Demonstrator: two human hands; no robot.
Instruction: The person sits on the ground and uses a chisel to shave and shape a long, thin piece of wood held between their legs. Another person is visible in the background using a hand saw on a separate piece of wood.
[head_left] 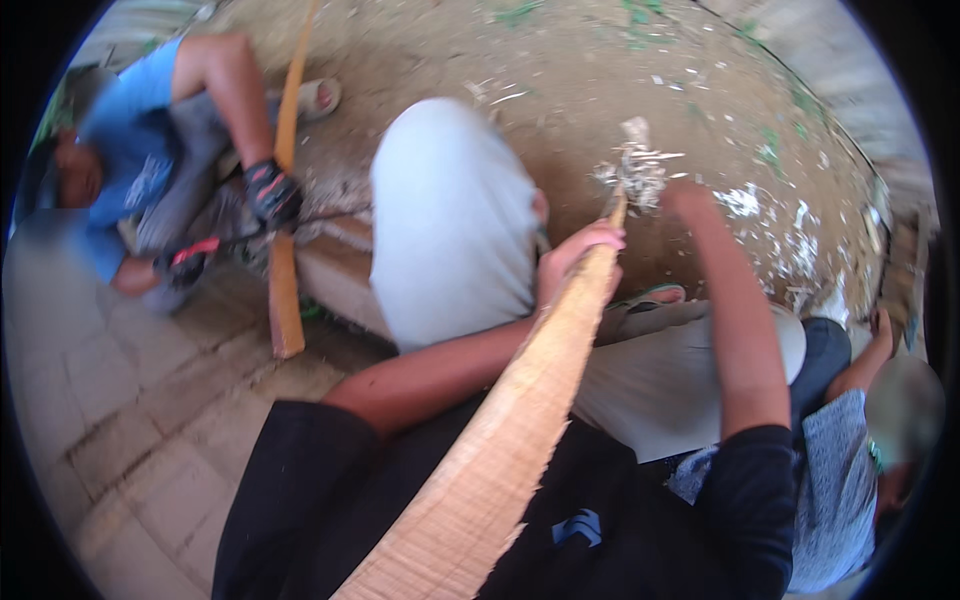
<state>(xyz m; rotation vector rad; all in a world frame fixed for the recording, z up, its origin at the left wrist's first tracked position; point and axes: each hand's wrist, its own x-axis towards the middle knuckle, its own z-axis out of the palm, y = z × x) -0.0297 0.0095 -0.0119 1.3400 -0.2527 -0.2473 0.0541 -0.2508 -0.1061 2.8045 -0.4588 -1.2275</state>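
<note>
A seated person held a long, pale, roughly shaved wooden stave (500,440) that ran from their lap up over their knees toward the dirt ground (560,110). The left hand (575,255) was closed around the stave near its frayed far tip (635,165). The right hand (685,197) reached just beside that tip; whether it was open or closed I could not tell. To work well, the left grip probably needed to stay firm and clear of the fraying end. At the left edge of the paving (130,400), another person in blue gripped a second stave (283,200) with a gloved hand (272,192).
</note>
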